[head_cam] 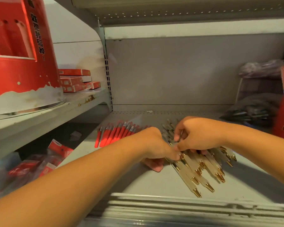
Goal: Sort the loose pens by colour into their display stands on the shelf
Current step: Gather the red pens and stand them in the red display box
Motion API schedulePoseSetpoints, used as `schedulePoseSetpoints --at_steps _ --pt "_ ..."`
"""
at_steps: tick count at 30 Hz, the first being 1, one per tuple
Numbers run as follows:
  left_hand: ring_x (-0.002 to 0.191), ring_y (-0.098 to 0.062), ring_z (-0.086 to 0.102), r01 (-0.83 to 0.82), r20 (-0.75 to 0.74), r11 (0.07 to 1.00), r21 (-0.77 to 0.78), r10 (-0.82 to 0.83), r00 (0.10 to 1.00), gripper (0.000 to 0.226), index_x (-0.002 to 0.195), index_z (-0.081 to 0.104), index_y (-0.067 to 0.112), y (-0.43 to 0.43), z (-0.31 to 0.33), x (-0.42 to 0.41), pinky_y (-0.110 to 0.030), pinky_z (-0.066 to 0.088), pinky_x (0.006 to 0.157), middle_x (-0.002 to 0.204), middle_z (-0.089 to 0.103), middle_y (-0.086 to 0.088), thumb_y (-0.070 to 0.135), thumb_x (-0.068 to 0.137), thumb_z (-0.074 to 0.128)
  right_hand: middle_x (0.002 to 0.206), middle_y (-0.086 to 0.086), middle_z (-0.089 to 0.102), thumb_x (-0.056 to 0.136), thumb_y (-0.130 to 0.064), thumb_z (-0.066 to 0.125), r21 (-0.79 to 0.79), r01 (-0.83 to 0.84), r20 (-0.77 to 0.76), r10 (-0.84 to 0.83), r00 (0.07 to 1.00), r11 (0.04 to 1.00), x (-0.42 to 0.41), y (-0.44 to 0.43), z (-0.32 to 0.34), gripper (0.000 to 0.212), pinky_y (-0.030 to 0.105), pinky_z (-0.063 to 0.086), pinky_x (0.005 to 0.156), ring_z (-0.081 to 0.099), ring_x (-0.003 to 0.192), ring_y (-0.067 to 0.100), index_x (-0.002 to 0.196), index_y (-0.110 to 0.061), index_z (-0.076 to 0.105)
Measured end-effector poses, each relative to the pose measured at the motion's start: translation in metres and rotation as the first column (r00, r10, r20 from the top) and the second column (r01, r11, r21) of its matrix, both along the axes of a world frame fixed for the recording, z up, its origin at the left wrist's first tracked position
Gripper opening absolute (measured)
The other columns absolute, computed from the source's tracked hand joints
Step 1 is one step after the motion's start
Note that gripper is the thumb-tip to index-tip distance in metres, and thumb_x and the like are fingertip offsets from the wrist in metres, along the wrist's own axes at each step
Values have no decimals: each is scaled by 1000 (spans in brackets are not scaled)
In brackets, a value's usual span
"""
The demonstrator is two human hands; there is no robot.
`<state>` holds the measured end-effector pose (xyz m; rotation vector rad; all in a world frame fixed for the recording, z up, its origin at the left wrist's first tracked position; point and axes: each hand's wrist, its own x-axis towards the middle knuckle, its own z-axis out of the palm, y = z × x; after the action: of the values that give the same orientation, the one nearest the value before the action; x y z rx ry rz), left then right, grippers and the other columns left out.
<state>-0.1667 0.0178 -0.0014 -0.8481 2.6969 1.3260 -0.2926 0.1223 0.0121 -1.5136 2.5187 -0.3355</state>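
Left hand (pixel 156 145) and right hand (pixel 198 135), pressed together, pinch pale gold-tipped pens (pixel 187 176) on the shelf (pixel 154 182) — light, stiff, slick barrels, likely to roll, best gripped mid-barrel.

**Both hands meet low over the middle, fingers curled**

The left forearm runs bare from the near left corner diagonally toward the far right. The left hand (pixel 155 145) is turned back-up with the wrist bent down. Its fingers are curled under the palm, with the tips showing below it, and its thumb reaches right. The hand itself hides whether it grips anything.

The right forearm, also bare, comes in from the right edge. The right hand (pixel 199 135) sits just beyond and right of the left, their thumbs touching. Its fingers curl down and pinch the pale pens (pixel 203 167).
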Motion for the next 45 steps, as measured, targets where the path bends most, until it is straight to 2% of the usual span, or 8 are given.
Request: schedulePoseSetpoints --at_steps 4,9,13,18,24,30,38,45 --pt "48 -14 63 -74 -59 991 114 81 995 20 83 64 0 7 -3 -2 -33 63 64 58 68 -7 6 78 82 78 5 73 77 -30 82 -22 -3 203 7 979 1000 -1 2 7 30 20 54 52 71 58 16 98 -17 65" --pt "74 -24 74 -180 -87 964 198 200 976 25 95 59 1 15 -4 -14 -41 62 74 83 74 -16 -6 78 77 79 6 72 81 -17 78 -17 -38 232 41 972 999 -2 1 5 25 19 53 50 71 57 14 100 -14 62" --pt "59 -21 67 -269 -73 942 202 288 955 31 109 59 -7 11 -2 -15 -35 63 63 80 69 -18 -11 80 71 76 6 73 89 -9 68 -33 -68 247 74 966 997 -6 3 3 17 18 48 43 65 51 11 104 -12 60" --pt "84 -27 73 -314 -96 943 -107 304 948 29 111 64 -1 -8 2 -22 -38 61 79 102 72 -17 4 84 75 82 -1 71 85 -27 74 -73 -104 174 115 978 992 1 5 1 20 18 47 42 68 64 14 100 -18 63" --pt "100 -23 63 -144 -23 783 -606 163 986 43 122 64 14 -26 2 -38 -26 52 81 120 65 -7 27 83 77 94 -7 70 80 -43 72 -72 -225 -17 225 974 972 14 3 -7 20 20 53 56 68 71 9 95 -31 70" --pt "91 -22 65 -2 46 738 -675 45 998 29 102 73 17 -41 0 -46 -30 55 80 105 71 -3 34 80 79 95 -1 74 83 -38 61 -26 -205 -112 201 973 978 17 -3 -13 22 34 59 77 68 86 16 89 -24 76" --pt "94 -23 67 111 150 757 -644 -17 989 25 102 73 16 -55 2 -47 -34 58 80 104 72 -5 26 79 74 77 10 61 74 -27 70 46 -82 -210 90 974 996 25 -15 -12 29 32 43 54 52 63 18 94 -5 68" --pt "91 -24 69 118 159 764 -634 -21 987 29 100 74 15 -63 -2 -50 -38 60 82 100 73 -6 26 74 81 74 1 51 69 -25 75 111 31 -278 1 961 993 32 -31 -10 26 29 41 51 48 59 15 74 -17 50"
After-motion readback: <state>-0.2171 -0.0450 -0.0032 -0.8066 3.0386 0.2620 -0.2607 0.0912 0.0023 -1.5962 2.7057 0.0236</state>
